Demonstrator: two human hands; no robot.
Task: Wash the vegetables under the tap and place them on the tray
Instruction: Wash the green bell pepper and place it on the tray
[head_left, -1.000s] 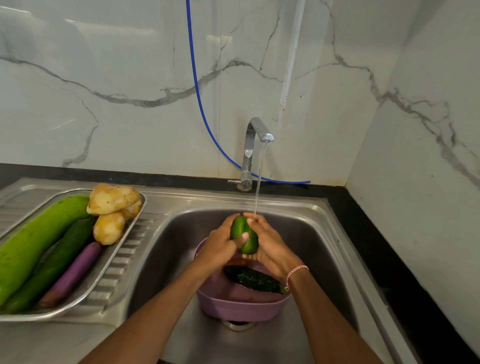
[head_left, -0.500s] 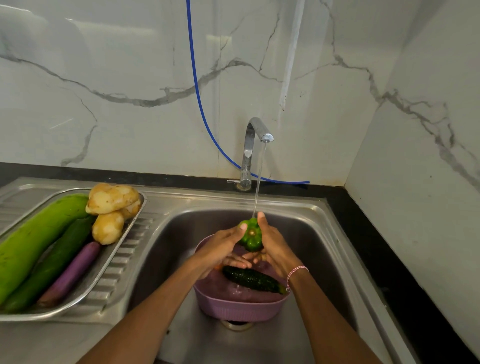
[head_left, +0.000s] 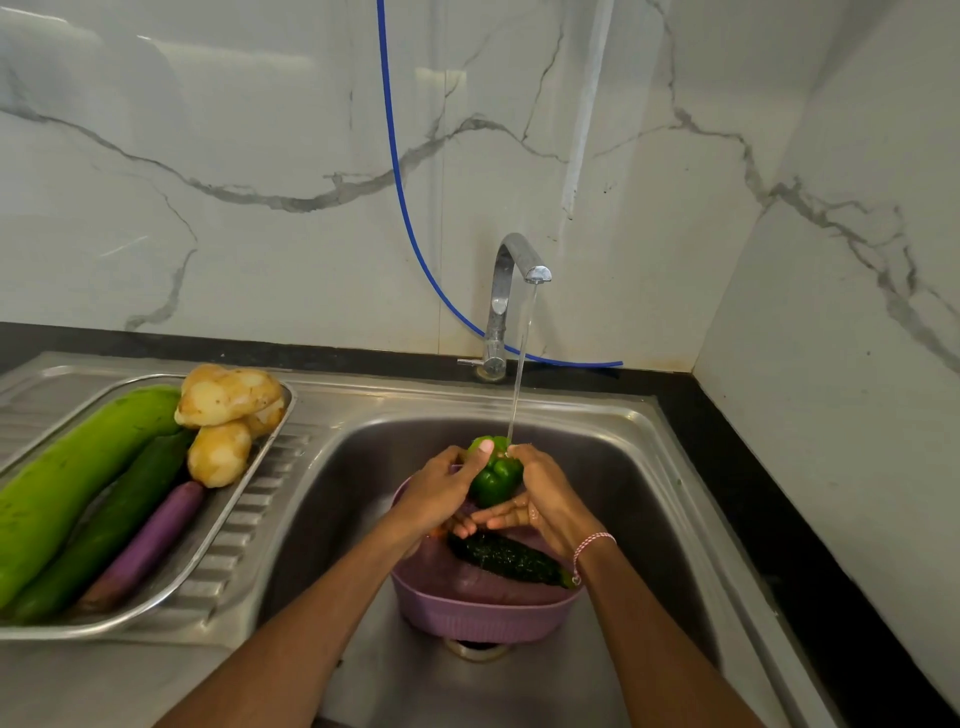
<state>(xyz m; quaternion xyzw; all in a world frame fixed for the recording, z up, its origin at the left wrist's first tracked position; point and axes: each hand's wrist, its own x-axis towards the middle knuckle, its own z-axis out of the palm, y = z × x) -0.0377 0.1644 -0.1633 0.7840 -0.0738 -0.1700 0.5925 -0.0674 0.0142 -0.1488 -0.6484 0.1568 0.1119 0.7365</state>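
A green bell pepper (head_left: 496, 478) sits between both my hands under the running water from the chrome tap (head_left: 511, 291). My left hand (head_left: 441, 493) grips its left side with the thumb over the top. My right hand (head_left: 540, 499) cups its right side and underside. Below them a purple basket (head_left: 483, 613) stands in the sink (head_left: 649, 493) and holds a dark green cucumber (head_left: 509, 558). The steel tray (head_left: 223, 540) on the left drainboard carries a pale green gourd (head_left: 67, 478), a dark cucumber (head_left: 114, 525), a purple brinjal (head_left: 150, 540) and potatoes (head_left: 223, 410).
A blue hose (head_left: 405, 208) hangs down the marble wall and runs behind the tap. A black counter strip (head_left: 769, 519) borders the sink on the right, with a marble side wall beyond it.
The pepper has been turned in my hands under the stream, its lobed end now facing me. My left thumb has moved up over its top.
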